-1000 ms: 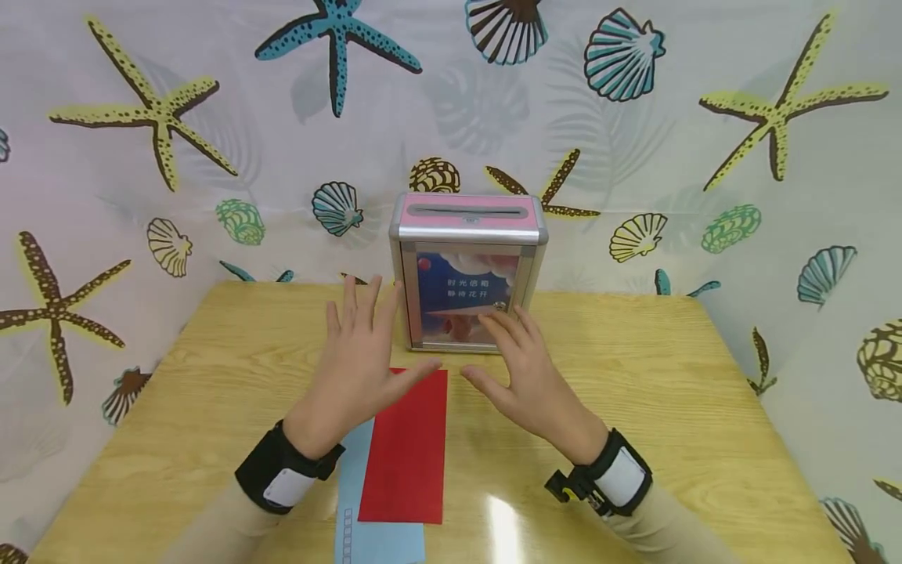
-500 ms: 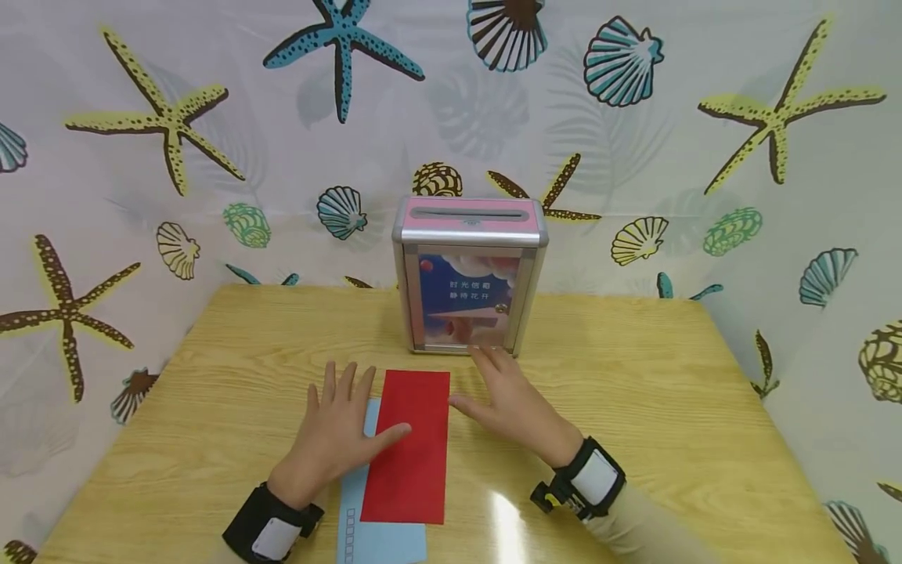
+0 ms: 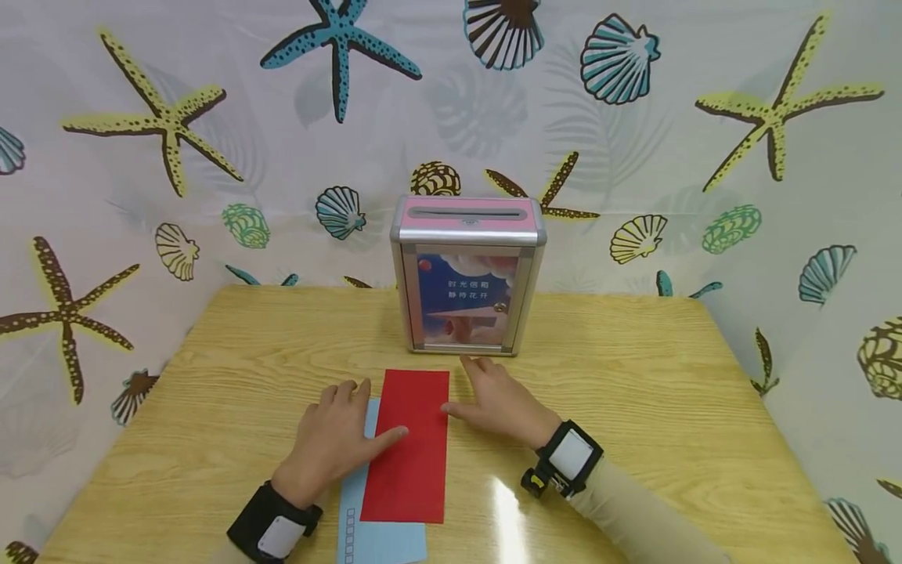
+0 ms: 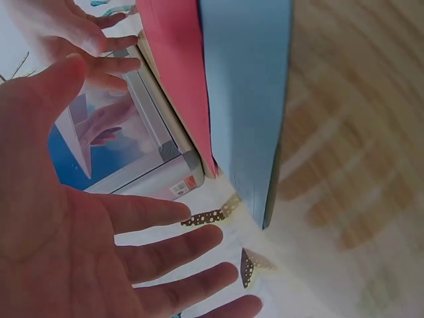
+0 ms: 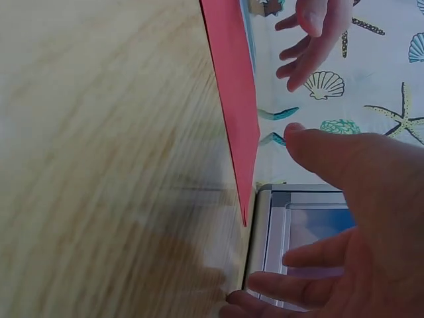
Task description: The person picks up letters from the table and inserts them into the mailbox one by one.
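Observation:
A red envelope [image 3: 414,470] overlaps a light blue envelope [image 3: 387,542] on the wooden table. The blue one shows along the left side and bottom, with a row of small printed squares. At their left is my left hand [image 3: 320,442], its thumb over the red paper; in the left wrist view its spread fingers [image 4: 172,255] hold nothing. My right hand [image 3: 506,403] is just right of the red envelope, thumb near its edge, holding nothing; its fingers [image 5: 298,288] appear low over the table in the right wrist view.
Behind the hands stands an upright silver-framed letter box [image 3: 524,282] with a pink slotted top and a small lock on its front panel. A cloth [image 3: 634,157] printed with starfish and shells hangs around the wooden table [image 3: 620,368].
Both hands have come down and back toward the envelopes from in front of the letter box. The envelopes and the box have stayed in place.

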{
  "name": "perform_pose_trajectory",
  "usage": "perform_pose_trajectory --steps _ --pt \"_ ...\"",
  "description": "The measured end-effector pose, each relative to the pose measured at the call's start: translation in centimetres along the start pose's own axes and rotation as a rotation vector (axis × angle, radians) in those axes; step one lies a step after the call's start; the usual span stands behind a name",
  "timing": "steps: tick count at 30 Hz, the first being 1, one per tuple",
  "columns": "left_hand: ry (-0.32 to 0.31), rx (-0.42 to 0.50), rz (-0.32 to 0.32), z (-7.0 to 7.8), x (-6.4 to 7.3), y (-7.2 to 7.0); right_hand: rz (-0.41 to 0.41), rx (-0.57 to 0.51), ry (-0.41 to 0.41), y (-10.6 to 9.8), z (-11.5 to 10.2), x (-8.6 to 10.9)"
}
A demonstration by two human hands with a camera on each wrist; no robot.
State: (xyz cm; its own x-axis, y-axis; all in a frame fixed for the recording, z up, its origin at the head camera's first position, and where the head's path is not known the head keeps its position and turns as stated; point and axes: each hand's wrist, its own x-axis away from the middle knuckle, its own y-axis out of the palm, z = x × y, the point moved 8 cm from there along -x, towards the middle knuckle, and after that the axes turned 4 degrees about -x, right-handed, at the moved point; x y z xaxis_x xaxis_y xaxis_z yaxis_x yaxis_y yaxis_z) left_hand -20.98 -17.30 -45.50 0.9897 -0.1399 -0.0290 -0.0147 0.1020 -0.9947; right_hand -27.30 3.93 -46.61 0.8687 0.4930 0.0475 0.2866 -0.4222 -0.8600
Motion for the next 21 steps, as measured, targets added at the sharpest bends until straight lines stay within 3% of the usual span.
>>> perform_pose_trajectory --steps 8,15,21 --pt "0.002 0.038 -0.100 0.9 -0.2 1.7 -0.022 0.038 -0.043 0.8 -0.5 -2.0" --pt "0.040 -0.030 -0.086 1.4 -0.1 2.0 -0.028 0.052 -0.069 1.6 -1.0 -3.5" --pt "0.029 -0.045 -0.094 1.4 0.0 2.2 -0.027 0.042 -0.075 2.2 -1.4 -4.2"
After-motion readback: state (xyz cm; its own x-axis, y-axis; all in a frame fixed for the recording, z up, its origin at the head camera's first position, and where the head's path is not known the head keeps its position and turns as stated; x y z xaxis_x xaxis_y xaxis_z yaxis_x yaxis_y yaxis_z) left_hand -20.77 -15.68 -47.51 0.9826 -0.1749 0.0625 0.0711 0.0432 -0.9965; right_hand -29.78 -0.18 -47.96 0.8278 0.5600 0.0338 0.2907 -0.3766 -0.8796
